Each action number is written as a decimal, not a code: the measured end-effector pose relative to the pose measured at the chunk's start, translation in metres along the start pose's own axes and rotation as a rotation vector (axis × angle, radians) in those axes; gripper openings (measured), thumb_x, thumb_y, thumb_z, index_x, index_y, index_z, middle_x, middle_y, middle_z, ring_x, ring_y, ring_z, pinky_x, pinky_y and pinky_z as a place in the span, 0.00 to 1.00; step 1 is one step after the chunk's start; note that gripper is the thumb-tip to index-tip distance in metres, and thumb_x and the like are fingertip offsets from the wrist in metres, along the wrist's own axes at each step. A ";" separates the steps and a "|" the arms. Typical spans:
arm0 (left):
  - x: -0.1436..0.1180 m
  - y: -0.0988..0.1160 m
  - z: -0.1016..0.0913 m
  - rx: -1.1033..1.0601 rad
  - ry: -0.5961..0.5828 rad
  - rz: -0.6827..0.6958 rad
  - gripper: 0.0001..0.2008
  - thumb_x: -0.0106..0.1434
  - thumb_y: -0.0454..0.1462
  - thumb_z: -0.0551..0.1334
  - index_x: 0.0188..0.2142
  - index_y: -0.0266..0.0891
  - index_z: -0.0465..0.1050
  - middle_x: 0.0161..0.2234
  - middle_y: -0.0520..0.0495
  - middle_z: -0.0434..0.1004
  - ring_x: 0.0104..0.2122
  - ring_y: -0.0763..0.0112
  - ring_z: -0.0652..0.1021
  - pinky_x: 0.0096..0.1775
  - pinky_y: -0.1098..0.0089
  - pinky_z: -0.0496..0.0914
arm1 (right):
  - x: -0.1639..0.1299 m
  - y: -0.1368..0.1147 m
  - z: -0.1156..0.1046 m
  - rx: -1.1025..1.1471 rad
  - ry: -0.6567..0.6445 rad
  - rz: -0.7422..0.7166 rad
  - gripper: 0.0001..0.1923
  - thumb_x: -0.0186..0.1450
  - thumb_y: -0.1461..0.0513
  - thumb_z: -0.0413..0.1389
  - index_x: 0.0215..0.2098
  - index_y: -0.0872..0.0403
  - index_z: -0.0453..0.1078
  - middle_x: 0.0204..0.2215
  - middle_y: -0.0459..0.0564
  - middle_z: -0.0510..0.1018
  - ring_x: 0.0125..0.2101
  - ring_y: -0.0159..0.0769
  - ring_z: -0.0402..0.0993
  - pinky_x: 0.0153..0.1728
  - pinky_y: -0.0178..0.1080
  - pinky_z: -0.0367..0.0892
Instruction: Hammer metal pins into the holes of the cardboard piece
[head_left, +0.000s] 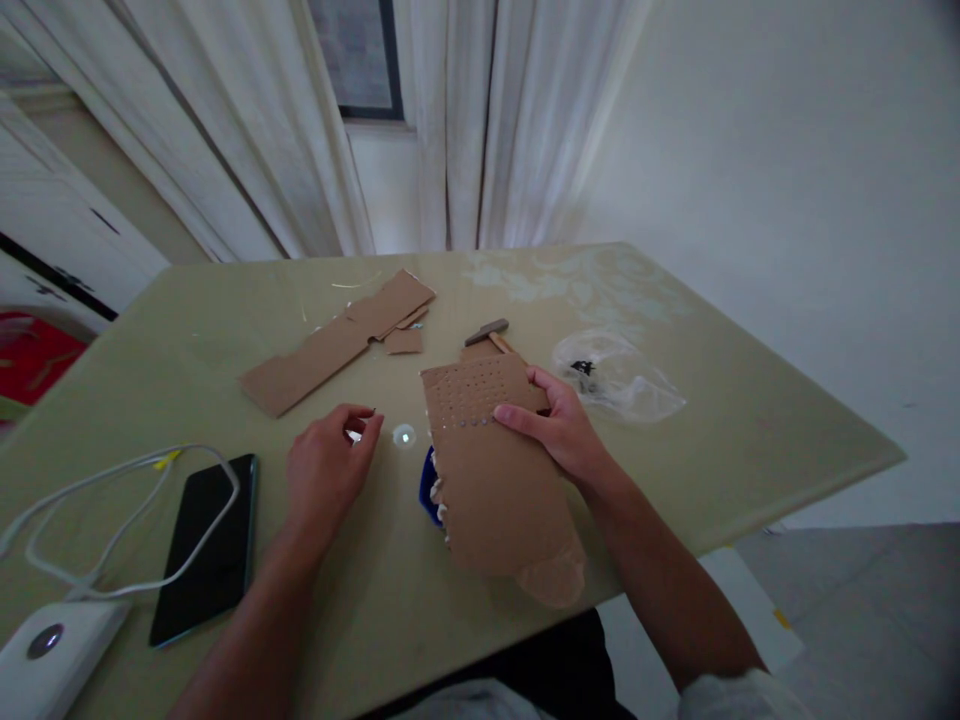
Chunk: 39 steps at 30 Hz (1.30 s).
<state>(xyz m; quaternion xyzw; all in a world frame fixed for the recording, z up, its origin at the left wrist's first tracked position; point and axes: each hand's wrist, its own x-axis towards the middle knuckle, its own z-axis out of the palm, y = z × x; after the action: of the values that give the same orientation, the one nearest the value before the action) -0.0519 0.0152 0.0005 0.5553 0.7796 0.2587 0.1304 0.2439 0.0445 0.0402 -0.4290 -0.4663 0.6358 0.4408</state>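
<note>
My right hand point(559, 425) grips a brown cardboard sheet point(491, 480) by its right edge and holds it tilted above the table. Rows of small punched holes cover the sheet's upper part. A blue object point(427, 487) shows under the sheet's left edge. My left hand point(326, 470) rests on the table left of the sheet, its fingers curled around something small and shiny that I cannot make out. A small round shiny piece point(403, 435) lies between the hands.
A small hammer point(487, 332) lies behind the sheet. Cardboard scraps point(337, 340) lie at the back left, a clear plastic bag point(615, 378) at the right. A black phone point(210, 545), a white cable point(112, 520) and a white power bank point(52, 650) sit at the near left.
</note>
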 end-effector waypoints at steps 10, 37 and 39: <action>0.009 -0.006 0.019 0.221 -0.024 0.067 0.17 0.75 0.44 0.60 0.55 0.40 0.81 0.41 0.41 0.88 0.47 0.46 0.85 0.52 0.54 0.73 | 0.001 0.003 -0.001 0.093 -0.015 0.028 0.33 0.54 0.52 0.82 0.52 0.50 0.76 0.40 0.49 0.91 0.32 0.40 0.89 0.33 0.38 0.85; -0.052 0.025 0.025 -0.559 0.182 0.814 0.03 0.71 0.33 0.71 0.42 0.44 0.83 0.40 0.45 0.88 0.41 0.60 0.84 0.42 0.63 0.77 | -0.005 0.000 -0.001 0.134 -0.224 0.077 0.31 0.53 0.55 0.83 0.48 0.50 0.74 0.36 0.44 0.89 0.29 0.35 0.88 0.29 0.33 0.82; -0.055 0.027 0.025 -0.573 0.196 0.819 0.04 0.70 0.32 0.71 0.43 0.44 0.84 0.40 0.46 0.88 0.41 0.60 0.83 0.42 0.63 0.77 | -0.005 -0.002 -0.001 0.102 -0.233 0.079 0.31 0.53 0.55 0.83 0.48 0.50 0.74 0.35 0.43 0.88 0.29 0.34 0.87 0.30 0.33 0.82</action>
<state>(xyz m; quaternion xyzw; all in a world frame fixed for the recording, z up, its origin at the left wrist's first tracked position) 0.0008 -0.0232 -0.0101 0.7302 0.4044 0.5430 0.0915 0.2465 0.0400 0.0423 -0.3475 -0.4639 0.7211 0.3795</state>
